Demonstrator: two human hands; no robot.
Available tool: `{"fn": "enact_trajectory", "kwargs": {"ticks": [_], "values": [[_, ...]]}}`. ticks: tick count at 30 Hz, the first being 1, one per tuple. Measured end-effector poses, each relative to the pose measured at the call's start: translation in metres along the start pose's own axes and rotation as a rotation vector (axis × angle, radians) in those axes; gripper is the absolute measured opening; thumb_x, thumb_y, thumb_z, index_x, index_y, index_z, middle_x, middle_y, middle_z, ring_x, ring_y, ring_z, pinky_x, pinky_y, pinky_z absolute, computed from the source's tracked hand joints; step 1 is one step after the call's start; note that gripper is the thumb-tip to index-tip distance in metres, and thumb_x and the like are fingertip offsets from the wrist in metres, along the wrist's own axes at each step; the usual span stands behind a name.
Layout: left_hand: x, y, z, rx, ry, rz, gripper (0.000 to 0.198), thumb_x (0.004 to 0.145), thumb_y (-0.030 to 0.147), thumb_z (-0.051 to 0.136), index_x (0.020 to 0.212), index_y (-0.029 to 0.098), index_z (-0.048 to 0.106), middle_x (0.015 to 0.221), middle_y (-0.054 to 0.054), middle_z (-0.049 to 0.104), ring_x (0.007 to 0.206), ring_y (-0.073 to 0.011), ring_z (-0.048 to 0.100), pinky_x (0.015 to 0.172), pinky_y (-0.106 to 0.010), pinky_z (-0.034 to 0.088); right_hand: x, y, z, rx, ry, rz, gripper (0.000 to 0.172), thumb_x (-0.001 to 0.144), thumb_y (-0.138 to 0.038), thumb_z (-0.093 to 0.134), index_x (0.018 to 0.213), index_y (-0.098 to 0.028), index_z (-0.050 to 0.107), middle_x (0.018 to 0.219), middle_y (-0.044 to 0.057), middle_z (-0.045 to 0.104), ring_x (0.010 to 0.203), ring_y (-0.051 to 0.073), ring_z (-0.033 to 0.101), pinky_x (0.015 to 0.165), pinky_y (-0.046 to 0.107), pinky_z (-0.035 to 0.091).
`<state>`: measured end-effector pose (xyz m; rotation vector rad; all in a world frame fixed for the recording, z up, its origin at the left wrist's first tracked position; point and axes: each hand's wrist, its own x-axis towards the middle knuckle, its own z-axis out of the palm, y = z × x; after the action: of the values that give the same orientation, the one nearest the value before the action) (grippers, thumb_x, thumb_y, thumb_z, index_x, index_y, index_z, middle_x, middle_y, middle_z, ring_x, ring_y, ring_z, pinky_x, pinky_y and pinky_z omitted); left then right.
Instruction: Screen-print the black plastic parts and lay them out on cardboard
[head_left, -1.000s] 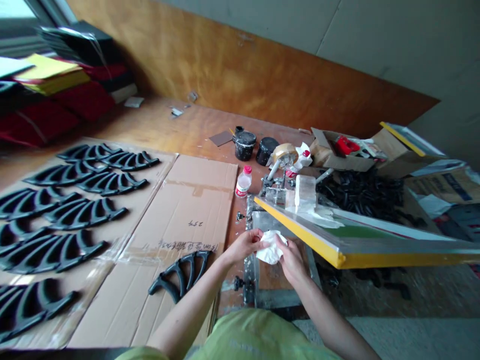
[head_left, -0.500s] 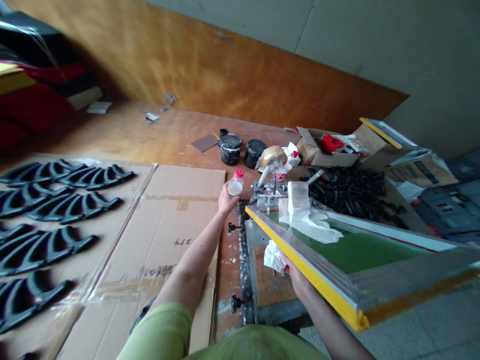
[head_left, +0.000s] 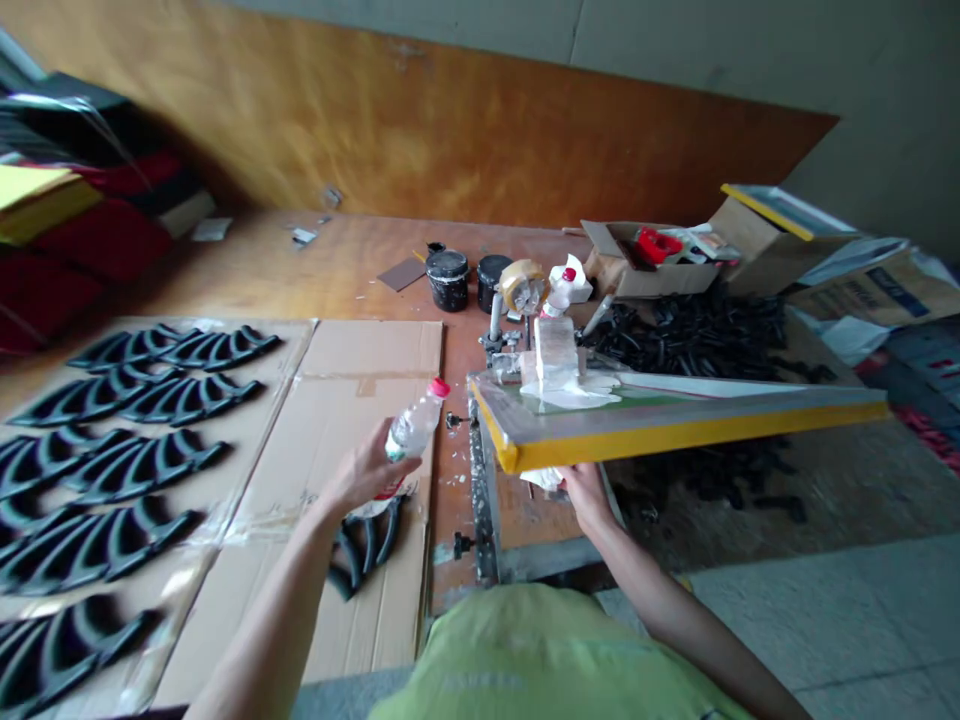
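Observation:
My left hand (head_left: 369,468) is wrapped round a clear plastic bottle (head_left: 415,428) with a red cap, tilted to the right over the cardboard. Just below that hand lies a black ribbed curved piece (head_left: 366,548). My right hand (head_left: 586,492) is closed on a crumpled white tissue (head_left: 541,478) under the near edge of a screen-printing frame (head_left: 675,432) with yellow edging; its fingers are partly hidden. The frame is tilted up above the print bed (head_left: 544,520). White paste (head_left: 574,390) and a pale block-like tool (head_left: 556,350) sit on its green mesh.
Rows of black ribbed pieces (head_left: 176,455) cover the cardboard (head_left: 367,350) on the left. Black tubs (head_left: 448,280), a tape roll (head_left: 523,287) and another red-capped bottle (head_left: 560,292) stand behind the frame. Black parts (head_left: 682,335) are heaped at right, before an open carton (head_left: 660,285).
My left hand has drawn the bottle back toward me and left, tipping it over. My right hand with the tissue is now further under the frame, which appears at a different angle.

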<state>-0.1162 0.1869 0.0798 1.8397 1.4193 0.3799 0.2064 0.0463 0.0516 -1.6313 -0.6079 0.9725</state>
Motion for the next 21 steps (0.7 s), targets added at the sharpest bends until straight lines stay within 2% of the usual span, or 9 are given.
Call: {"fn": "enact_trajectory", "kwargs": {"ticks": [3, 5, 7, 12, 21], "values": [[-0.051, 0.018, 0.009, 0.216, -0.192, 0.067, 0.056, 0.076, 0.049, 0.065, 0.125, 0.023, 0.057, 0.107, -0.007, 0.072, 0.095, -0.0268, 0.068, 0.079, -0.034, 0.049, -0.004, 0.004, 0.000, 0.026, -0.080, 0.050, 0.040, 0.065, -0.051, 0.075, 0.083, -0.017, 0.073, 0.075, 0.005, 0.072, 0.068, 0.021, 0.063, 0.056, 0.029, 0.049], [-0.073, 0.041, 0.021, 0.380, -0.236, 0.129, 0.060, 0.079, 0.049, 0.063, 0.133, 0.026, 0.054, 0.118, -0.009, 0.070, 0.102, -0.0285, 0.067, 0.082, -0.035, 0.049, -0.009, 0.005, 0.001, 0.050, -0.135, 0.069, 0.041, 0.063, -0.053, 0.074, 0.082, -0.017, 0.073, 0.074, 0.004, 0.072, 0.066, 0.019, 0.062, 0.055, 0.027, 0.049], [-0.084, 0.067, 0.033, 0.544, -0.251, 0.188, 0.062, 0.080, 0.048, 0.062, 0.138, 0.028, 0.052, 0.124, -0.010, 0.068, 0.106, -0.0301, 0.066, 0.084, -0.038, 0.049, -0.016, 0.006, 0.002, 0.076, -0.178, 0.085, 0.042, 0.063, -0.055, 0.074, 0.081, -0.017, 0.074, 0.073, 0.004, 0.071, 0.063, 0.018, 0.061, 0.055, 0.027, 0.048], [-0.088, 0.114, 0.052, 0.813, -0.247, 0.251, 0.060, 0.084, 0.046, 0.060, 0.140, 0.029, 0.049, 0.114, -0.009, 0.069, 0.106, -0.0304, 0.064, 0.077, -0.037, 0.048, -0.029, 0.013, -0.005, 0.114, -0.223, 0.098, 0.050, 0.064, -0.064, 0.072, 0.079, -0.016, 0.074, 0.072, 0.005, 0.072, 0.061, 0.019, 0.061, 0.053, 0.027, 0.048], [-0.091, 0.174, 0.052, 1.064, -0.259, 0.373, 0.050, 0.087, 0.023, 0.057, 0.137, 0.022, 0.051, 0.124, -0.014, 0.064, 0.114, -0.0313, 0.056, 0.081, -0.040, 0.046, -0.037, 0.019, -0.018, 0.247, -0.223, 0.210, 0.054, 0.061, -0.068, 0.074, 0.085, -0.020, 0.072, 0.077, 0.004, 0.073, 0.068, 0.020, 0.067, 0.056, 0.028, 0.054]]}}
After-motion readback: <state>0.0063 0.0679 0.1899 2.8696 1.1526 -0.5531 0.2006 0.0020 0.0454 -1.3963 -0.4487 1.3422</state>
